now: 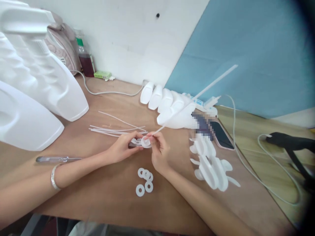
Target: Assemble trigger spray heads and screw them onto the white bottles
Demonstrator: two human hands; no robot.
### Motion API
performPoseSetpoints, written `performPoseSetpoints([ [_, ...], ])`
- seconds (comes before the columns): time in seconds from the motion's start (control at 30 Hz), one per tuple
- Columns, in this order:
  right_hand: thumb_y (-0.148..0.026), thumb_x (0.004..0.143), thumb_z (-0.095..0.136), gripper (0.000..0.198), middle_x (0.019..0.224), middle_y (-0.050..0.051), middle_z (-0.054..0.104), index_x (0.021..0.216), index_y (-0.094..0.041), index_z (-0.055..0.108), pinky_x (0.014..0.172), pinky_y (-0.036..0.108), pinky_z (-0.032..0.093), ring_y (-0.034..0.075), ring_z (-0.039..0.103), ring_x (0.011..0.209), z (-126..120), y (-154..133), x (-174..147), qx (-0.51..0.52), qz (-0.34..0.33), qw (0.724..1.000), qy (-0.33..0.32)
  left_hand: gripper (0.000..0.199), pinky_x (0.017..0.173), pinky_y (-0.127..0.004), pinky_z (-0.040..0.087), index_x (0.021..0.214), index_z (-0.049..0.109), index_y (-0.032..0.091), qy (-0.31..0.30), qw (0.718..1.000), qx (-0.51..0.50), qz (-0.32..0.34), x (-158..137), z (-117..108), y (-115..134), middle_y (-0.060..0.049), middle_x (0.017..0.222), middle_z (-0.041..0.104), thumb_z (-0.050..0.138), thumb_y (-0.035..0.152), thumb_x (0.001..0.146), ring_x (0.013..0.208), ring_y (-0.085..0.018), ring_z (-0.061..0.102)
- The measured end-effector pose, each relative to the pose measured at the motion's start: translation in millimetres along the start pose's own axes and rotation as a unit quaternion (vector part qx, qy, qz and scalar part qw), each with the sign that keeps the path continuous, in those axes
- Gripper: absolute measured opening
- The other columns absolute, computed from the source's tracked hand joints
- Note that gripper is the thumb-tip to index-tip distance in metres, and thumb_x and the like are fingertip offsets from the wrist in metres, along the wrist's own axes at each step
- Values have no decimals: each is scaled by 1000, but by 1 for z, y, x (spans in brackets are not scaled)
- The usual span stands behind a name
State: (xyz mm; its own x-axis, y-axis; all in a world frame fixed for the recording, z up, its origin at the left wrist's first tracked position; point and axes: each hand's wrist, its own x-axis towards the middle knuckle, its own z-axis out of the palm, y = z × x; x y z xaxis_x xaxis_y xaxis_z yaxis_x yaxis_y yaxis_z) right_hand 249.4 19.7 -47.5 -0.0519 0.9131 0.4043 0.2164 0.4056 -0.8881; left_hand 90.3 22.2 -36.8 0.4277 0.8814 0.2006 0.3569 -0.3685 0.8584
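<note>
Forearms enter from the 7 and 5 o'clock edges and meet mid-table [103, 200]. Left hand [121, 147]: grip clenched on a small stack of white washers [140, 142], pinched between thumb and fingertips. Right hand [158, 149]: grip closed on the near end of a long white strip [197, 96], which runs up toward 2 o'clock, its tip meeting the washers. I judge the strip is being fed through the washer holes. To do this well, I would keep the stack square to the strip, holes lined up, pinch the strip close to its tip so it does not flex, and steady both wrists on the table. Four loose washers [145, 181] lie just at 6 o'clock of the hands. Spare strips [115, 129] lie at 10 o'clock, touching nothing held. White moulded finger-like parts [167, 105] sit at 1 o'clock, more white pieces [211, 167] at 3 o'clock beside a phone [221, 136]. A screwdriver [57, 159] lies at 9 o'clock; large white shells [31, 98] beyond it.
</note>
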Motion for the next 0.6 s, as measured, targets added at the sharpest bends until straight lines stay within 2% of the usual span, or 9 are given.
performPoseSetpoints([
  [0.17,-27,89,42,19,80,3,61,80,-21,59,68,28,47,16,58,77,-4,-3,1,-44,-14,999,-7,18,65,-21,42,97,54,17,0,1000,-27,-4,0,1,2,-1,88,62,54,22,80,74,-13,56],
  [0.37,-22,89,41,23,73,4,61,79,-21,62,65,30,47,17,54,74,-4,-8,3,-85,-91,991,-40,14,69,-22,42,93,54,18,1,1000,-28,-3,-1,2,4,0,88,61,55,21,79,76,-13,56],
  [0.5,-22,88,42,21,84,5,57,81,-20,61,71,30,47,16,56,80,-3,-5,2,-69,-83,994,-10,15,64,-21,42,93,52,18,0,1000,-11,-23,-1,2,6,1,83,61,54,26,80,71,-13,55],
  [0.6,-23,88,42,20,83,5,56,81,-20,60,72,27,47,15,57,80,-4,-3,3,-50,-75,996,-2,17,65,-22,41,94,50,18,6,999,9,-38,-1,3,6,0,84,62,53,29,81,71,-13,55],
])
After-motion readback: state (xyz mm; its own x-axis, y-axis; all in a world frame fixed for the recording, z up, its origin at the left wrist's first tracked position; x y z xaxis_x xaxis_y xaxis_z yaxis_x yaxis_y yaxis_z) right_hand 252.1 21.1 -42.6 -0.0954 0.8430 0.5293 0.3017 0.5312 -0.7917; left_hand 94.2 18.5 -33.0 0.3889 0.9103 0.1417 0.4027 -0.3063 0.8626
